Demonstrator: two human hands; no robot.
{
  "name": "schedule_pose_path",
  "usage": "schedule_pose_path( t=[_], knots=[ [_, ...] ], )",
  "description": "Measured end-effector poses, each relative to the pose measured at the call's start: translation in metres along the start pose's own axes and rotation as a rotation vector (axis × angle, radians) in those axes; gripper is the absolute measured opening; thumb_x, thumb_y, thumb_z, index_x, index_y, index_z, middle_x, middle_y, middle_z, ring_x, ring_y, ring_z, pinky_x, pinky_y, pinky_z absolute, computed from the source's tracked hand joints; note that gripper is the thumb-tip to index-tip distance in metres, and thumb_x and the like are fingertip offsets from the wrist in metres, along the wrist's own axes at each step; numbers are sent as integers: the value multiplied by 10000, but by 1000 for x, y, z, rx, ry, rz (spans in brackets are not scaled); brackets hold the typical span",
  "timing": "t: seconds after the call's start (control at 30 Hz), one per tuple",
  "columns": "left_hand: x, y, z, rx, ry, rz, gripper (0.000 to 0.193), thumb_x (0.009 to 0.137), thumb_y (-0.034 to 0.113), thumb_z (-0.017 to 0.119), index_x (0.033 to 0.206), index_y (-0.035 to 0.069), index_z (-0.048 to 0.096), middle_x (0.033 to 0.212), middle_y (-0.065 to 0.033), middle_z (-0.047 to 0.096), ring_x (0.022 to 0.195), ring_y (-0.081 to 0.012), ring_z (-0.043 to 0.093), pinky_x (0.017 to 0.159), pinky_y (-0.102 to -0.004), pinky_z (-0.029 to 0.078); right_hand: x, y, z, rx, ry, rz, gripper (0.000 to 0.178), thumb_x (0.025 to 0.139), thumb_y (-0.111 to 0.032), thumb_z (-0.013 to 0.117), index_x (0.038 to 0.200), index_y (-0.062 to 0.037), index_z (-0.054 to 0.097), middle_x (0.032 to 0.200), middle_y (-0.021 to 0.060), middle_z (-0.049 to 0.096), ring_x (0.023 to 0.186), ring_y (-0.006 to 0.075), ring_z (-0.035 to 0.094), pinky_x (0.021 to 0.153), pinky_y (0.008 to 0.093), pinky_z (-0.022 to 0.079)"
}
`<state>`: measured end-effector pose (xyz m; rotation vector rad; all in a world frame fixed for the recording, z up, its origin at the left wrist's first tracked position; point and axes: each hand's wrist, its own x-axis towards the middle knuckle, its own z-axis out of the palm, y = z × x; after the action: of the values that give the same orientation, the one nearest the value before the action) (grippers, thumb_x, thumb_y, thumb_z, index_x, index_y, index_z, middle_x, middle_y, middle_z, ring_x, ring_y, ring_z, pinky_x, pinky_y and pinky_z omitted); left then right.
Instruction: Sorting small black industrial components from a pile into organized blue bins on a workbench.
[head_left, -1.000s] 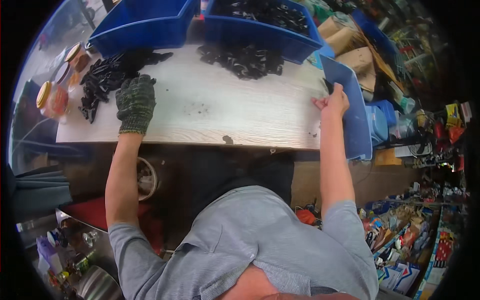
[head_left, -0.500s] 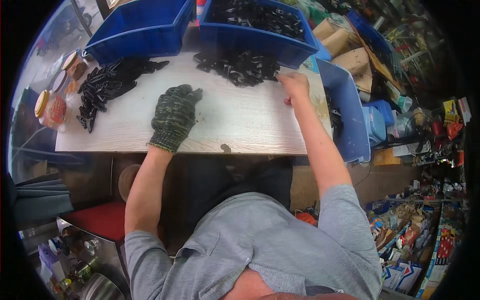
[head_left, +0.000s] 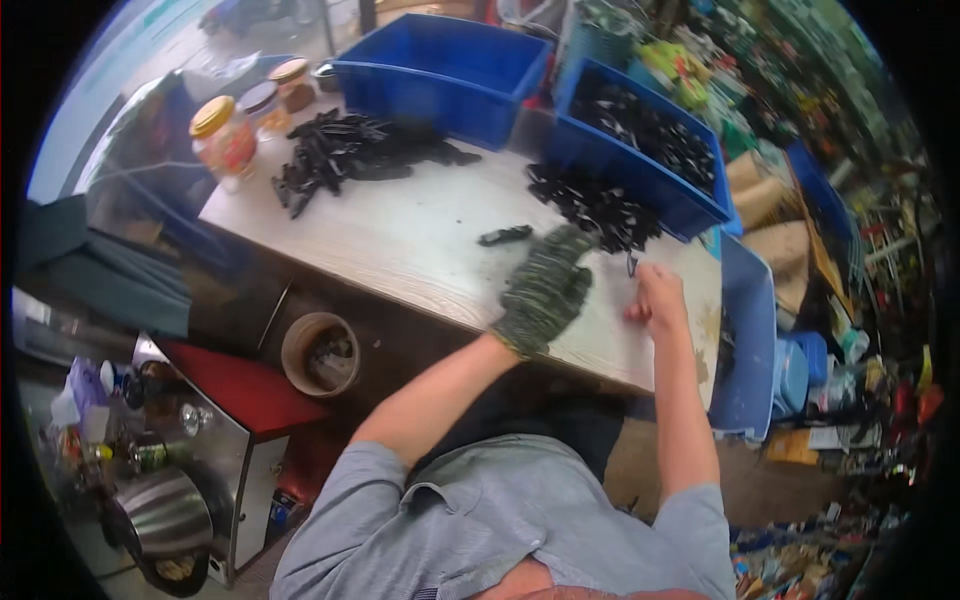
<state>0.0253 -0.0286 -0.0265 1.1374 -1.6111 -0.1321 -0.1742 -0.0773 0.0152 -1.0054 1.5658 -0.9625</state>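
My right hand (head_left: 658,300), bare, is closed in a pinch on a small black part (head_left: 632,263) that sticks out past its fingertips; the exact kind is hard to make out. Just left of it, my left hand (head_left: 545,285) wears a dark green knitted glove. Its fingers reach toward the near edge of a pile of small black parts (head_left: 600,208), thumb apart, nothing visible in them. A single long black piece (head_left: 505,236) lies on the pale tabletop (head_left: 400,235) left of the glove. A heap of longer black pieces (head_left: 345,155) lies at the far left.
Behind the heap stands a blue bin (head_left: 430,90). Another blue bin (head_left: 640,150), filled with black parts, stands behind the pile. Lidded jars (head_left: 225,140) line the left edge. A lighter blue tub (head_left: 750,340) adjoins the right edge; a bucket (head_left: 320,352) is below the table.
The view has turned, shifting the scene. My left hand has moved right, close to my right hand. A black piece now lies on the tabletop, and a small part shows at my right fingertips.
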Motion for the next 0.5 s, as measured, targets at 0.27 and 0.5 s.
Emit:
schedule_pose_path(
  t=[0.27, 0.5],
  knots=[
    [0, 7, 6, -256, -260, -44, 334, 902, 141, 642, 1221, 40, 630, 1178, -170, 651, 1106, -299, 610, 963, -391, 477, -29, 13, 17, 161, -342, -111, 222, 943, -195, 556, 772, -55, 570, 443, 30, 424, 340, 156, 418, 375, 339, 460],
    [0, -4, 15, -571, -216, -306, 278, 909, 135, 671, 1152, 2, 653, 1019, -135, 707, 912, -249, 676, 817, -342, 538, -48, 5, 31, 284, -266, -98, 239, 968, -220, 557, 860, -20, 628, 453, 29, 435, 345, 133, 407, 368, 314, 415]
  ],
)
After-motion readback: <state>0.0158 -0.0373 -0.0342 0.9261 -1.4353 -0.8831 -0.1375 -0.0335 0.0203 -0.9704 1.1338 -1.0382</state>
